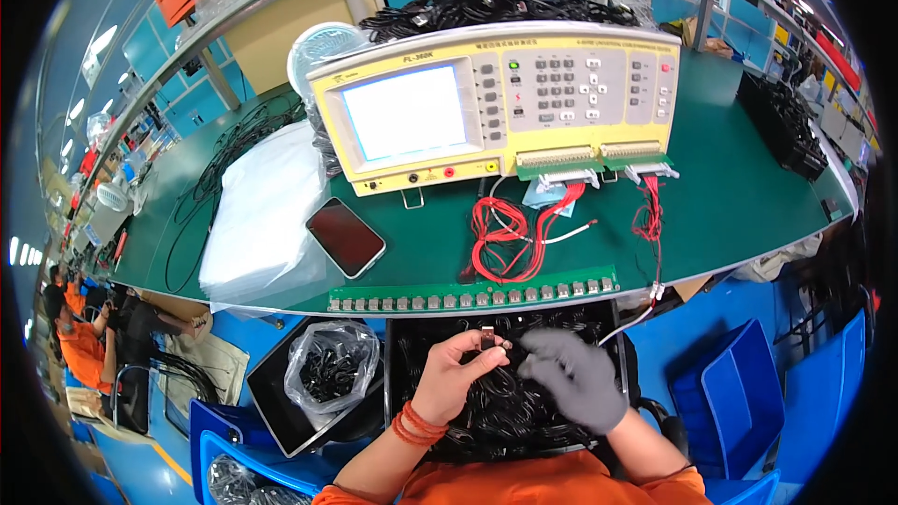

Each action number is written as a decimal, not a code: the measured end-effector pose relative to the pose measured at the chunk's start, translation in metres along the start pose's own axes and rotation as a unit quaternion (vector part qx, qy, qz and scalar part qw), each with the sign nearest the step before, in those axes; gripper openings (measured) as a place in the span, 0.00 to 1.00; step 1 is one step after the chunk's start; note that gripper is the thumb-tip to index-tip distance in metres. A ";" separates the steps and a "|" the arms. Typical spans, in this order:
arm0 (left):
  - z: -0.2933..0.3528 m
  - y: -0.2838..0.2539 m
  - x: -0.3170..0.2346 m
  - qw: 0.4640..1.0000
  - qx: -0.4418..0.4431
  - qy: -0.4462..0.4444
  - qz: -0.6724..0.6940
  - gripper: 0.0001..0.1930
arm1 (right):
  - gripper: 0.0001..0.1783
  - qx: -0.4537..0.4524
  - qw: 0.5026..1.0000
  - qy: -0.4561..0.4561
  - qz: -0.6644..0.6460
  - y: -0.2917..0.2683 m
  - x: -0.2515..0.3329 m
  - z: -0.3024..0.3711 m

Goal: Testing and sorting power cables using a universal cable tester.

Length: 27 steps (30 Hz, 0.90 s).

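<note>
My bare left hand [443, 382], with an orange-red cord bracelet at its wrist, pinches a small USB plug [487, 337] between thumb and fingertips. The metal end of the plug points up. To its right is my right hand [572, 379] in a grey glove, its fingers smeared by motion and turned toward the plug; whether they grip anything does not show. Both hands are above a black bin [389, 369] full of coiled black cables [491, 407]. Just beyond them, a long green circuit board [472, 299] with a row of metal sockets lies along the table edge.
A yellow-framed tester [561, 98] with a lit screen stands on the green table [739, 187]. Red wires [505, 238] run from its connectors. A phone [346, 237] lies beside plastic bags [257, 215]. Blue bins [734, 397] flank me; another person [89, 346] sits far left.
</note>
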<state>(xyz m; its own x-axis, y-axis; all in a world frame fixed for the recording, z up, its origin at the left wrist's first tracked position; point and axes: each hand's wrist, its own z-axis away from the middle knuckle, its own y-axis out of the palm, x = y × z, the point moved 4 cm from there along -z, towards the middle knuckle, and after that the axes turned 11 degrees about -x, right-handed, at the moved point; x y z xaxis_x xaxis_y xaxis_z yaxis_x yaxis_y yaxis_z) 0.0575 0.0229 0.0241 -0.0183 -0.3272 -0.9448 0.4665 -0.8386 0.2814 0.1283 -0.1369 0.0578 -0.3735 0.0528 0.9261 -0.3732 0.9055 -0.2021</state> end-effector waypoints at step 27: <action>-0.027 0.000 0.007 0.899 -0.148 0.207 -0.355 0.12 | 0.05 0.001 0.998 0.050 -0.029 0.020 -0.044 -0.026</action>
<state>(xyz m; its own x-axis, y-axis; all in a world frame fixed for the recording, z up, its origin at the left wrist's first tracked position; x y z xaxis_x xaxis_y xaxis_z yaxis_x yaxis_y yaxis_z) 0.0810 0.0326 0.0128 -0.1019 0.4876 -0.8671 0.6834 -0.5991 -0.4172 0.1593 -0.1101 0.0211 -0.2647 0.0429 0.9634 -0.3930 0.9075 -0.1484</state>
